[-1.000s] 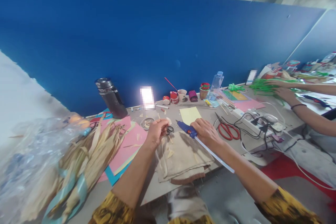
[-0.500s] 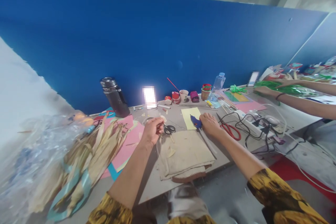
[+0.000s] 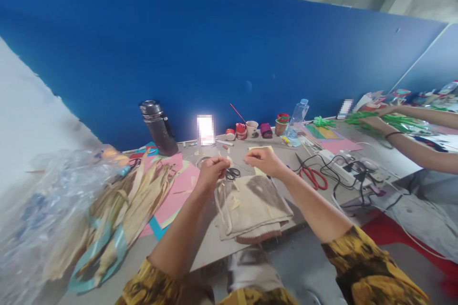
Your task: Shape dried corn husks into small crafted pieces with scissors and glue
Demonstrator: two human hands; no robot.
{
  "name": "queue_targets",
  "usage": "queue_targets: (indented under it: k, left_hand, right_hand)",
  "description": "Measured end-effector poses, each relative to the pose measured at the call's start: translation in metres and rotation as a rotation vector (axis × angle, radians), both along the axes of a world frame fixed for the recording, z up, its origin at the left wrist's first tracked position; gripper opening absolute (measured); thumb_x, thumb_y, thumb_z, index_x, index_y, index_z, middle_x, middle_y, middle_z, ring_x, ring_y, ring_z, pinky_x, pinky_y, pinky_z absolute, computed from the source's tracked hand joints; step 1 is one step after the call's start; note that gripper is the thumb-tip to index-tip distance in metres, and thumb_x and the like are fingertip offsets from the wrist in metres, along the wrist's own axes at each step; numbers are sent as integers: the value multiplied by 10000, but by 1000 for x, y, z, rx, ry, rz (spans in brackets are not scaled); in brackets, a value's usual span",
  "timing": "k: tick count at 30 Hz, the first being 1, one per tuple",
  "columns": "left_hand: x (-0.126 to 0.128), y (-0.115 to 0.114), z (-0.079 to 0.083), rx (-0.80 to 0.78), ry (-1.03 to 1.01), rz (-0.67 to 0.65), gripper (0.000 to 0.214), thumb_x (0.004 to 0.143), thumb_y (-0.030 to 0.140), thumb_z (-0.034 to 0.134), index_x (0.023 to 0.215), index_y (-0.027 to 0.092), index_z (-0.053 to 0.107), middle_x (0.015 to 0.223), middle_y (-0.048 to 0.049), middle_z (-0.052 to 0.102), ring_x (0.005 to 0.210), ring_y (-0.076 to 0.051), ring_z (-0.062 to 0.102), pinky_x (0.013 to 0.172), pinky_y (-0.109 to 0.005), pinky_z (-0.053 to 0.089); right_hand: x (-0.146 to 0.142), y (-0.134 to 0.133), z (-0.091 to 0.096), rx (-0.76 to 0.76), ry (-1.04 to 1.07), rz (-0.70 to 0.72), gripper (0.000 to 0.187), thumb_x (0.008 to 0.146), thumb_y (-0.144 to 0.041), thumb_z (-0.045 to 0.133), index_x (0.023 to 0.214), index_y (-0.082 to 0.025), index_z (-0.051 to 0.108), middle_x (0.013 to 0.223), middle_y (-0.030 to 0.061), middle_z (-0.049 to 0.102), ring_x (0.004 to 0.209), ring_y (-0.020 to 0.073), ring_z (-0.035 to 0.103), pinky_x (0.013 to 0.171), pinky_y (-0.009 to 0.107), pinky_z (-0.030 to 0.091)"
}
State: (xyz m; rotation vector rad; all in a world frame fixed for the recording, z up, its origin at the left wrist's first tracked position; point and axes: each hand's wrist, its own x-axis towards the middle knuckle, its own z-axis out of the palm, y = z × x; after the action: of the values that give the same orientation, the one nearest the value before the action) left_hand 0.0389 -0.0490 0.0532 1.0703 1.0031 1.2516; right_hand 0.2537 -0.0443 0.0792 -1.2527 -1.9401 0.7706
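My left hand (image 3: 213,171) is closed in a pinch above the table, left of small black-handled scissors (image 3: 232,174). Whatever its fingertips hold is too small to make out. Facing it, my right hand (image 3: 265,161) hovers with thumb and fingers drawn together over a yellow paper sheet (image 3: 266,149); its fingertips show nothing I can name. Behind the right wrist, the glue gun is almost wholly hidden. Below both hands lies a folded beige cloth (image 3: 246,205) with pale scraps (image 3: 235,203) on it.
Dried corn husks (image 3: 132,205) and clear plastic wrapping (image 3: 46,209) cover the left side. A dark thermos (image 3: 159,128) stands behind. Red-handled scissors (image 3: 315,177) and a corded power strip (image 3: 343,169) lie to the right. Another person's hands (image 3: 379,121) handle green strips (image 3: 361,116).
My right hand has left the blue glue gun and moved left and slightly up, towards my left hand. My left hand stays pinched in nearly the same place. The co-worker's hands have shifted.
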Motion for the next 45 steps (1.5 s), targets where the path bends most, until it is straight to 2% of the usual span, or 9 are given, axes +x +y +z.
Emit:
queue_targets:
  k: [8,14,19,23,27,32,41,43,45]
  left_hand:
    - [-5,-10,8,116,233,-72,153,619,292,766,579,153,718,462,7,532,446,-80,394,464,-225,257]
    - [-14,-8,-2,88,164,1,169,636,296,760,730,156,747,605,-29,654,483,-107,475,482,-234,336]
    - [-36,-10,-9,197,491,-29,124,747,258,658,730,181,754,662,-46,668,608,-167,564,579,-258,423]
    - [-50,-6,-13,405,775,-139,184,776,178,597,823,204,773,854,-81,687,840,-230,616,780,-316,465]
    - [-51,2,-17,485,972,-302,200,690,93,644,784,220,767,838,-74,646,830,-236,596,789,-316,446]
    - [-46,7,-28,412,1096,-299,255,545,-36,652,551,219,663,692,-38,573,753,-228,560,713,-297,403]
    - [-47,10,-31,405,1032,-217,150,622,116,685,530,204,607,699,-50,565,764,-219,544,692,-292,409]
    - [-49,7,-25,345,814,-164,65,670,202,699,618,198,660,702,-39,586,715,-194,544,665,-285,415]
    - [-48,1,-18,149,393,-85,137,673,288,739,656,183,654,648,-16,580,609,-149,517,608,-269,407]
  right_hand:
    - [-40,-7,15,-74,41,79,210,737,-354,654,650,-163,657,605,-21,552,586,111,433,533,235,298]
    - [-41,-6,-11,-80,129,-78,213,725,-349,591,619,-169,631,555,-41,485,566,107,391,540,240,292]
    - [-38,-16,-32,-230,154,-72,206,691,-366,604,653,-168,652,553,-46,493,548,103,377,531,239,283]
    - [-37,-22,-39,-270,158,-68,203,691,-365,602,663,-170,650,548,-50,479,533,99,359,520,240,270]
    - [-32,-22,-46,-252,167,-45,198,711,-354,604,673,-167,657,560,-47,497,543,101,377,525,236,277]
    - [-25,-20,-61,-233,174,6,177,732,-322,608,708,-162,680,589,-39,540,561,105,418,538,230,299]
    - [-30,-22,-66,-231,304,-89,147,701,-317,655,714,-171,664,589,-44,535,544,101,405,523,234,297]
    - [-36,-24,-62,-253,417,-156,171,692,-341,671,715,-172,662,557,-50,507,515,96,378,500,236,276]
    - [-44,-26,-57,-282,556,-226,199,668,-361,695,711,-170,657,533,-54,485,499,95,367,483,239,260]
